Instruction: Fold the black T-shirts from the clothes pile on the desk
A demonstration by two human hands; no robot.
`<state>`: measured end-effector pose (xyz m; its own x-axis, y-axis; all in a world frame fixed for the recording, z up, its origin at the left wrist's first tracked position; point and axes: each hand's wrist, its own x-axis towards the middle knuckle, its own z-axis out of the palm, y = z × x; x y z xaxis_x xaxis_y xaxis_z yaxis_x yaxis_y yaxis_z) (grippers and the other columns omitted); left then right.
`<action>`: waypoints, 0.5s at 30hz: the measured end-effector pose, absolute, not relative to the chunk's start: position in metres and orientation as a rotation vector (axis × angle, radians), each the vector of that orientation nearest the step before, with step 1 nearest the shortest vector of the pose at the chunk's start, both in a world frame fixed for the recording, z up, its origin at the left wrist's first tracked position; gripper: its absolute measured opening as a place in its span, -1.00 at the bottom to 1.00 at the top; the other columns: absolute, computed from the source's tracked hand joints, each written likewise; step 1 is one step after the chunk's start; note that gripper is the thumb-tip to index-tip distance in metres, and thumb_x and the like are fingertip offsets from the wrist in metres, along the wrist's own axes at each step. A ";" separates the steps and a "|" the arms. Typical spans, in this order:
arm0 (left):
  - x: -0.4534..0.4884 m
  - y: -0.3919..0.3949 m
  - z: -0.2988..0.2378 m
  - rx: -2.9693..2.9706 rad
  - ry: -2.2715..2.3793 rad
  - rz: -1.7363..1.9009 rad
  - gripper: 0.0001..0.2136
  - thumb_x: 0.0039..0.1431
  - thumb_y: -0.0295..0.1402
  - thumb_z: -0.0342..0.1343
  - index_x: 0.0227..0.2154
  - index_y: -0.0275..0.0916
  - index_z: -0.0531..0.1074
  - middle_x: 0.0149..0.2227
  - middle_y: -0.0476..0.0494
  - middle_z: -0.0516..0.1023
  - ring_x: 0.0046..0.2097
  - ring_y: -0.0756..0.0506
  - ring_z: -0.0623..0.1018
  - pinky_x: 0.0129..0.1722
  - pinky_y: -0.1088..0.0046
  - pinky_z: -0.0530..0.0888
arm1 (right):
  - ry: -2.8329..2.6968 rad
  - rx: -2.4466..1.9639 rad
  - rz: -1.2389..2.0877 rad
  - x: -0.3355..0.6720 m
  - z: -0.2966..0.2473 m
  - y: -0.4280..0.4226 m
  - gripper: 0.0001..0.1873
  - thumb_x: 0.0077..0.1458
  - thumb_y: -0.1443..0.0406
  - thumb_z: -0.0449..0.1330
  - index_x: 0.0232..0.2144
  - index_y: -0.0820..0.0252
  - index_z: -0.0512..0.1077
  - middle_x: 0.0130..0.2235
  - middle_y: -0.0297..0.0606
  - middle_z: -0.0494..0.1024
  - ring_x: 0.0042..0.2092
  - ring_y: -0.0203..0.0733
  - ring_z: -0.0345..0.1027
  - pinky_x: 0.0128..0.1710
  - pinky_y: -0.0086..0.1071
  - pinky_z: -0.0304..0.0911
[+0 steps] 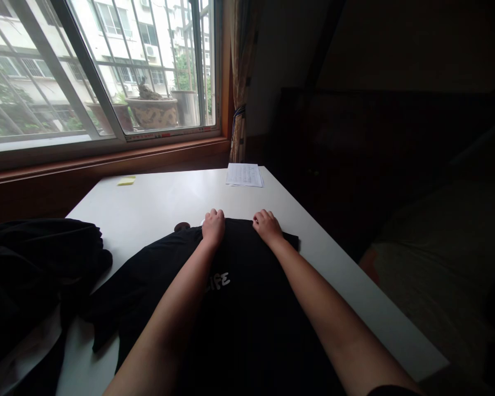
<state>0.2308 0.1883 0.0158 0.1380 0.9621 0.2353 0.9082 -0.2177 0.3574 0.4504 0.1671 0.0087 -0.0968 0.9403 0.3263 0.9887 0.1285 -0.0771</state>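
soft black shirt, both hands at its far edge

across the white table [160,192] we have a black shirt [251,319] spread out, its lower part running towards us out of the frame. we judge it light and limp: thin cloth that should bend anywhere, crease easily and not break, though it may slide on the smooth top. we would take hold by the far edge, one hand near each end, since a single grip would probably let the rest sag and bunch.

it looks plain and very dark, with few folds that we can make out in the shade. a wide sleeve [119,302] slants out on the left, beside a heap of dark cloth [33,253]; a shorter bit of cloth [292,241] pokes out past the right hand [267,225]. that hand and the left hand [213,225] rest at the far edge, well apart, fingers curled; we cannot tell how firmly either pinches the cloth. smallest is the pale lettering [221,280] on the shirt, partly hidden by the left forearm [181,308].
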 end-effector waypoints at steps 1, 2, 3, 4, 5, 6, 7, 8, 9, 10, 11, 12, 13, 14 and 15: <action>0.231 0.188 0.016 2.282 1.886 0.621 -0.84 0.40 -0.34 -0.08 -0.13 -0.14 0.41 -0.06 -0.27 0.42 -0.01 -0.24 0.42 -0.15 0.29 0.44 | -2.101 -1.882 -0.221 0.456 0.007 0.166 -0.83 0.29 0.30 0.08 -0.17 0.14 0.48 -0.07 -0.09 0.48 -0.03 0.02 0.27 -0.09 -0.22 0.20; 0.230 0.188 0.016 2.297 1.890 0.611 -0.82 0.40 -0.35 -0.10 -0.12 -0.14 0.40 -0.06 -0.27 0.42 -0.01 -0.25 0.41 -0.16 0.28 0.44 | -2.088 -1.881 -0.209 0.463 0.006 0.164 -0.82 0.29 0.27 0.09 -0.16 0.14 0.48 -0.06 -0.09 0.48 -0.03 0.03 0.27 -0.07 -0.22 0.20; 0.230 0.188 0.016 2.311 1.892 0.603 -0.81 0.41 -0.36 -0.11 -0.12 -0.15 0.40 -0.06 -0.28 0.41 -0.02 -0.25 0.41 -0.17 0.28 0.44 | -2.075 -1.880 -0.196 0.471 0.005 0.162 -0.81 0.30 0.25 0.09 -0.15 0.14 0.48 -0.06 -0.09 0.48 -0.03 0.03 0.27 -0.06 -0.22 0.20; 0.230 0.189 0.017 2.324 1.891 0.597 -0.81 0.40 -0.37 -0.12 -0.12 -0.15 0.40 -0.06 -0.28 0.41 -0.03 -0.25 0.41 -0.18 0.28 0.44 | -2.063 -1.880 -0.183 0.479 0.004 0.161 -0.80 0.30 0.22 0.10 -0.14 0.14 0.48 -0.06 -0.09 0.48 -0.03 0.03 0.28 -0.05 -0.21 0.21; 0.230 0.190 0.017 2.336 1.891 0.592 -0.80 0.40 -0.39 -0.13 -0.11 -0.16 0.40 -0.07 -0.29 0.41 -0.05 -0.25 0.41 -0.19 0.27 0.44 | -2.053 -1.879 -0.169 0.487 0.004 0.159 -0.79 0.30 0.20 0.11 -0.15 0.14 0.49 -0.06 -0.09 0.48 -0.03 0.03 0.28 -0.04 -0.21 0.21; 0.230 0.191 0.018 2.345 1.890 0.589 -0.80 0.39 -0.41 -0.12 -0.11 -0.16 0.40 -0.07 -0.29 0.41 -0.06 -0.25 0.42 -0.19 0.27 0.44 | -2.047 -1.878 -0.152 0.496 0.003 0.157 -0.78 0.29 0.18 0.12 -0.15 0.14 0.50 -0.07 -0.10 0.48 -0.03 0.03 0.29 -0.03 -0.21 0.21; 0.231 0.192 0.020 2.352 1.889 0.590 -0.79 0.37 -0.44 -0.12 -0.10 -0.16 0.40 -0.08 -0.29 0.40 -0.07 -0.24 0.42 -0.19 0.27 0.44 | -2.041 -1.878 -0.134 0.505 0.003 0.154 -0.77 0.28 0.16 0.13 -0.17 0.14 0.50 -0.08 -0.10 0.48 -0.03 0.03 0.30 -0.02 -0.21 0.21; 0.232 0.192 0.022 2.360 1.888 0.593 -0.78 0.35 -0.47 -0.12 -0.09 -0.17 0.40 -0.08 -0.29 0.40 -0.08 -0.24 0.42 -0.18 0.26 0.44 | -2.037 -1.878 -0.114 0.514 0.003 0.152 -0.77 0.27 0.14 0.15 -0.18 0.13 0.51 -0.09 -0.11 0.48 -0.04 0.02 0.31 -0.01 -0.21 0.22; 0.234 0.192 0.024 2.372 1.883 0.600 -0.75 0.34 -0.50 -0.12 -0.07 -0.17 0.40 -0.07 -0.30 0.40 -0.07 -0.25 0.42 -0.16 0.24 0.43 | -2.033 -1.880 -0.089 0.522 0.003 0.149 -0.76 0.25 0.12 0.17 -0.20 0.13 0.51 -0.10 -0.12 0.49 -0.05 0.01 0.32 -0.01 -0.21 0.22; 0.236 0.191 0.027 2.389 1.873 0.613 -0.73 0.32 -0.53 -0.12 -0.05 -0.18 0.40 -0.05 -0.32 0.39 -0.04 -0.26 0.42 -0.14 0.22 0.43 | -2.030 -1.885 -0.062 0.531 0.004 0.147 -0.75 0.23 0.10 0.19 -0.23 0.13 0.51 -0.12 -0.14 0.49 -0.06 -0.01 0.33 -0.01 -0.22 0.23; 0.239 0.190 0.029 2.416 1.852 0.628 -0.70 0.31 -0.54 -0.13 -0.03 -0.19 0.41 -0.03 -0.34 0.38 -0.01 -0.29 0.40 -0.11 0.18 0.43 | -2.028 -1.891 -0.031 0.539 0.005 0.144 -0.74 0.20 0.08 0.21 -0.26 0.13 0.51 -0.14 -0.15 0.49 -0.08 -0.02 0.34 -0.03 -0.23 0.24; 0.242 0.186 0.032 2.451 1.816 0.645 -0.69 0.30 -0.55 -0.14 -0.01 -0.20 0.41 0.00 -0.36 0.37 0.03 -0.31 0.39 -0.07 0.14 0.42 | -2.026 -1.899 0.003 0.548 0.006 0.141 -0.72 0.18 0.05 0.22 -0.30 0.13 0.50 -0.17 -0.17 0.50 -0.11 -0.03 0.35 -0.05 -0.23 0.25; 0.247 0.182 0.034 2.496 1.762 0.660 -0.68 0.31 -0.54 -0.13 0.01 -0.20 0.41 0.04 -0.37 0.36 0.07 -0.32 0.37 -0.03 0.10 0.40 | -2.027 -1.907 0.041 0.555 0.008 0.139 -0.70 0.15 0.03 0.23 -0.34 0.14 0.49 -0.20 -0.18 0.50 -0.14 -0.05 0.36 -0.08 -0.24 0.26; 0.252 0.176 0.036 2.547 1.692 0.668 -0.68 0.32 -0.52 -0.13 0.02 -0.19 0.41 0.07 -0.36 0.36 0.10 -0.32 0.35 0.01 0.09 0.39 | -2.031 -1.913 0.082 0.563 0.011 0.136 -0.69 0.13 0.02 0.24 -0.39 0.14 0.47 -0.23 -0.20 0.50 -0.16 -0.06 0.37 -0.10 -0.25 0.27; 0.257 0.170 0.036 2.600 1.606 0.669 -0.69 0.33 -0.49 -0.11 0.03 -0.17 0.42 0.09 -0.33 0.37 0.12 -0.31 0.35 0.06 0.09 0.38 | -2.040 -1.915 0.126 0.569 0.013 0.133 -0.68 0.11 0.01 0.25 -0.43 0.13 0.45 -0.27 -0.22 0.50 -0.18 -0.08 0.37 -0.13 -0.27 0.27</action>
<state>0.2569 0.1697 0.0363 0.3812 0.8563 0.3485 0.8506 -0.4726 0.2306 0.5692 0.1331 0.0131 -0.0342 0.9824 0.1835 0.9523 0.0877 -0.2922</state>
